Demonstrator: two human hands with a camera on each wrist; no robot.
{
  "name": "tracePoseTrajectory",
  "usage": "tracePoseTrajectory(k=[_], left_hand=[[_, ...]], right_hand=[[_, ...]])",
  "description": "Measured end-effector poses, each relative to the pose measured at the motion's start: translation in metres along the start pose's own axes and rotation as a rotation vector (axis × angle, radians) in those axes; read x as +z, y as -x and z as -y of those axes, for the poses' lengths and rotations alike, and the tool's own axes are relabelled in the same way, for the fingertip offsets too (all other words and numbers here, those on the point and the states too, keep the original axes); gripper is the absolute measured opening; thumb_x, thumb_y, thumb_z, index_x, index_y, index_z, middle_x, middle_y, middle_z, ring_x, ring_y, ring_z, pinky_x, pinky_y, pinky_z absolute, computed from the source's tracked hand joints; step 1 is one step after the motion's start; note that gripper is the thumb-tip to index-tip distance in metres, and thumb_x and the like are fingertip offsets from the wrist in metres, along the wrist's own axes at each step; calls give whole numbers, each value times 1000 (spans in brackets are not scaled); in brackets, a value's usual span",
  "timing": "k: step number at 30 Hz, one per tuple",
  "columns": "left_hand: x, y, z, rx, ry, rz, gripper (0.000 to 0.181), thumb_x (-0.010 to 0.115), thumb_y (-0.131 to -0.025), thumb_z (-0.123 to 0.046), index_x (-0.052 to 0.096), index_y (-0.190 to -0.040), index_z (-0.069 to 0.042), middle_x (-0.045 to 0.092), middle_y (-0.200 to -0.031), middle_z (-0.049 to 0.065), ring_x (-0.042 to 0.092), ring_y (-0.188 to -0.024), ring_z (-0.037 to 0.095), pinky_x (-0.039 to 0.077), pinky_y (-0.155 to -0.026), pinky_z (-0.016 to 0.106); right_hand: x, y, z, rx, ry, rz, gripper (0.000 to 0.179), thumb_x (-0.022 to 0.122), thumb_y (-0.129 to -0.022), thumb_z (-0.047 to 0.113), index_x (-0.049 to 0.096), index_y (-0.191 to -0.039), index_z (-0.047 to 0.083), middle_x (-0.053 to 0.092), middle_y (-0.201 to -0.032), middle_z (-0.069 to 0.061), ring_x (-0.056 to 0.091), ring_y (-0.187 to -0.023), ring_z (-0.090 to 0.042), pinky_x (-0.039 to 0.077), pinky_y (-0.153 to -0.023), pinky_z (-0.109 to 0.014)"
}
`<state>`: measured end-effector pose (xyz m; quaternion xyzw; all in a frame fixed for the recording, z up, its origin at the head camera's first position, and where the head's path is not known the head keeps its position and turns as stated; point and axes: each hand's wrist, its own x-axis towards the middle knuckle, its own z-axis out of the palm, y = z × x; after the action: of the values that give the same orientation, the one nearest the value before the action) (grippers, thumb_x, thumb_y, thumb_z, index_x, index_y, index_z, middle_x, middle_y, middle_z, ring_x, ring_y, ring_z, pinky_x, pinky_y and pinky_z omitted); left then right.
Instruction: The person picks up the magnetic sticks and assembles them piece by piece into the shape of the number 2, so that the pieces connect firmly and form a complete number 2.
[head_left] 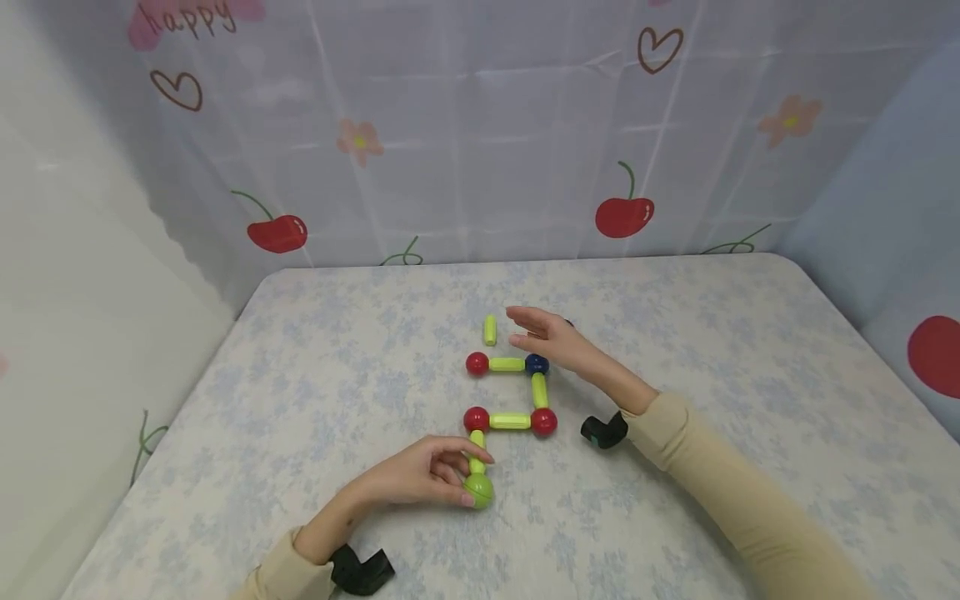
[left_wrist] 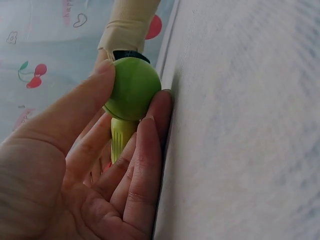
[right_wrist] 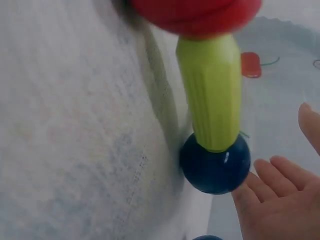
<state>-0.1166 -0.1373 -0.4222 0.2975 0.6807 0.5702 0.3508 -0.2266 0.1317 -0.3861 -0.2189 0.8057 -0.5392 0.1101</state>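
Note:
My left hand (head_left: 420, 475) grips a green ball (head_left: 478, 492) at the near end of a chain of balls and yellow-green rods. In the left wrist view, thumb and fingers are around this green ball (left_wrist: 134, 90), with a rod (left_wrist: 121, 137) at its far side. The chain bends from there through two red balls (head_left: 476, 419) and a blue ball (head_left: 537, 364) to another red ball (head_left: 477, 364) at the far left. My right hand (head_left: 558, 342) hovers beside the blue ball, its fingers extended and holding nothing. The right wrist view shows that blue ball (right_wrist: 215, 164) on a rod (right_wrist: 212, 92).
A loose yellow-green rod (head_left: 490, 330) lies beyond the far red ball. Another dark blue ball (head_left: 570, 322) peeks out behind my right hand. The table (head_left: 360, 358) has a pale floral cover, and a printed curtain (head_left: 480, 150) hangs along its back edge.

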Motion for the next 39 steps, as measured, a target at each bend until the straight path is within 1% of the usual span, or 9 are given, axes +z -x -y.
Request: tracePoseTrajectory(k=[3,6,10,14,17,22,31,35,39], left_hand=[[0,0,1,1,15,11,44,71,-84,-7,57,-125,-2,60,-97,7,63,-77,17,50,-72,27],[-1,0,1,10,9,18,45,71,-84,-7,57,-126,-3,59,-97,6,62,-73,15,49,-69,26],[-1,0,0,13,0,27,45,70,-84,-8,56,-127,-5,59,-97,6,59,-67,13,47,-65,23],[-2,0,-1,12,10,34,46,70,-85,-7,56,-128,-5,58,-96,6,58,-66,13,46,-63,22],[-2,1,-1,13,16,36,46,70,-85,-7,56,-128,-4,57,-96,6,59,-66,13,46,-62,22],[-4,0,0,22,12,41,46,69,-85,-6,55,-129,-4,57,-96,5,57,-65,12,45,-62,22],[-4,2,0,19,17,41,47,69,-85,-7,55,-129,-3,57,-96,5,57,-65,12,45,-62,22],[-4,2,0,6,14,36,47,70,-85,-7,55,-129,-4,57,-96,5,57,-66,12,45,-62,22],[-4,2,0,-4,17,33,47,70,-85,-7,55,-130,-5,57,-97,5,57,-65,12,45,-62,22]], right_hand=[[4,-16,-8,-14,68,42,59,58,-95,17,30,-144,-3,31,-146,-17,26,-134,-29,24,-105,-41],[9,-29,-14,-16,127,64,62,59,-94,16,28,-144,-4,28,-147,-18,23,-135,-31,24,-105,-42],[14,-40,-18,-2,217,74,66,62,-92,17,28,-144,-3,28,-148,-18,23,-135,-31,27,-104,-42],[17,-47,-19,21,319,77,70,65,-90,20,28,-145,-3,29,-147,-18,26,-134,-30,26,-104,-40],[19,-52,-20,42,365,79,74,67,-89,22,26,-145,-2,29,-147,-19,28,-133,-30,26,-104,-39],[20,-56,-24,50,393,75,75,68,-88,24,28,-146,0,30,-147,-17,28,-133,-29,26,-105,-39],[23,-59,-27,-9,462,28,61,71,-86,17,44,-137,0,43,-139,-16,36,-128,-30,30,-102,-38],[22,-59,-27,12,443,0,61,72,-84,19,46,-136,2,46,-136,-15,39,-126,-30,32,-101,-39],[20,-55,-24,36,375,-27,61,72,-85,19,46,-137,2,46,-136,-15,41,-125,-29,34,-99,-40]])
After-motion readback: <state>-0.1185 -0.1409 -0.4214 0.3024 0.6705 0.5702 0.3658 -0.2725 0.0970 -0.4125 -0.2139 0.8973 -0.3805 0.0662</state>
